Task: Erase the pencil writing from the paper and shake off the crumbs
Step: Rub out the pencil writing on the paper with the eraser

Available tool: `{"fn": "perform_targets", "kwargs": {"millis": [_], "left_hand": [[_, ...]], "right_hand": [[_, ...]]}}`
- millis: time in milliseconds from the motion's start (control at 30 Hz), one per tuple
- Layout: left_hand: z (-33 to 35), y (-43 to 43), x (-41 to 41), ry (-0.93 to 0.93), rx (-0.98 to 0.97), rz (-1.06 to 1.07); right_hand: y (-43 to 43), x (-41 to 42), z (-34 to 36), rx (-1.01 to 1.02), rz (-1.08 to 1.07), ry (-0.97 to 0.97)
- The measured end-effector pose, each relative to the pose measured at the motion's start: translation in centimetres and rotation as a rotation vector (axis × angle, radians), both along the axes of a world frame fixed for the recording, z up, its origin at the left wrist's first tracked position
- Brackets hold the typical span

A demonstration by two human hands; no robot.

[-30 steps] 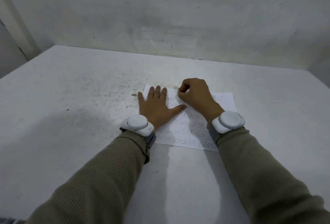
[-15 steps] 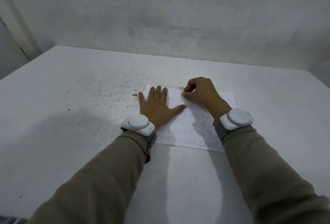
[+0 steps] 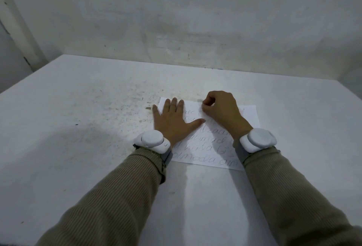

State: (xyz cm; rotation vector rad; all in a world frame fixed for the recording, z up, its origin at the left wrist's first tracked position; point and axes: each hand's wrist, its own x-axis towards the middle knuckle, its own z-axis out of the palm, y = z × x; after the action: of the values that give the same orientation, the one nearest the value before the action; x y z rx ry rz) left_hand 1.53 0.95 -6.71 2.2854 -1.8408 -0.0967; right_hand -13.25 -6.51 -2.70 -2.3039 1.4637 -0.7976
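Pinning paper (image 3: 250, 117), left hand (image 3: 172, 125) flat

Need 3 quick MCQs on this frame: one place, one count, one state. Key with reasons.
1. Where does the left hand rest?
A) on the left part of the paper
B) off the paper, to its right
C) raised in the air

2. How many white wrist units show?
A) none
B) one
C) two

3. How is the paper?
A) crumpled into a ball
B) flat on the table, pencil lines left on it
C) held up off the surface

Key:
1 A, its spread fingers lie across the paper's left edge.
2 C, one sits on each wrist.
3 B, it lies flat and writing shows in its lower rows.
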Motion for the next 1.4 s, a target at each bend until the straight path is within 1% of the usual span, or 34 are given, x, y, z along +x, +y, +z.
{"fn": "perform_targets", "kwargs": {"millis": [100, 267, 433, 500, 567, 633, 800, 967, 1000, 1100, 1167, 1233, 1333, 1400], "left_hand": [[-0.3, -0.3, 0.0, -0.005, -0.010, 0.014], [-0.2, -0.2, 0.0, -0.016, -0.004, -0.001], [-0.1, -0.1, 0.1, 0.007, -0.006, -0.005], [-0.2, -0.1, 0.1, 0.001, -0.011, -0.008], [-0.3, -0.2, 0.1, -0.001, -0.018, -0.009], [-0.4, -0.3, 0.1, -0.001, -0.024, -0.005], [-0.6, -0.4, 0.1, -0.010, -0.040, 0.004], [-0.9, -0.5, 0.0, -0.013, -0.053, 0.016], [-0.9, -0.5, 0.0, -0.017, -0.053, 0.019], [-0.8, -0.5, 0.0, -0.011, -0.043, 0.018], [-0.7, -0.5, 0.0, -0.010, -0.042, 0.021], [-0.6, -0.5, -0.1, -0.013, -0.039, 0.016], [-0.5, -0.4, 0.1, -0.013, -0.026, 0.008], [-0.4, -0.4, 0.1, -0.008, -0.016, 0.000]], "right_hand": [[0.4, -0.3, 0.3, 0.074, 0.077, -0.011], [-0.2, -1.1, 0.0, 0.020, -0.065, 0.004], [0.8, -1.0, -0.2, 0.051, 0.036, -0.029], [0.4, -1.8, -0.1, 0.060, -0.005, -0.023], [0.0, -2.5, -0.2, 0.025, -0.078, -0.013], [0.1, -2.6, -0.3, -0.003, -0.102, -0.028], [1.0, -2.8, -0.6, 0.048, 0.017, -0.098], [0.2, -3.0, -0.5, -0.016, -0.138, -0.033], [0.3, -2.5, -0.5, -0.019, -0.137, -0.027], [0.9, -1.0, -0.5, 0.006, -0.008, -0.050], [0.9, -0.8, -0.5, 0.043, 0.039, -0.068], [0.4, -1.1, -0.5, 0.040, 0.018, -0.076], [-0.4, -1.1, -0.3, -0.029, -0.035, -0.128], [-0.8, -0.5, -0.2, -0.027, -0.023, -0.122]]}}
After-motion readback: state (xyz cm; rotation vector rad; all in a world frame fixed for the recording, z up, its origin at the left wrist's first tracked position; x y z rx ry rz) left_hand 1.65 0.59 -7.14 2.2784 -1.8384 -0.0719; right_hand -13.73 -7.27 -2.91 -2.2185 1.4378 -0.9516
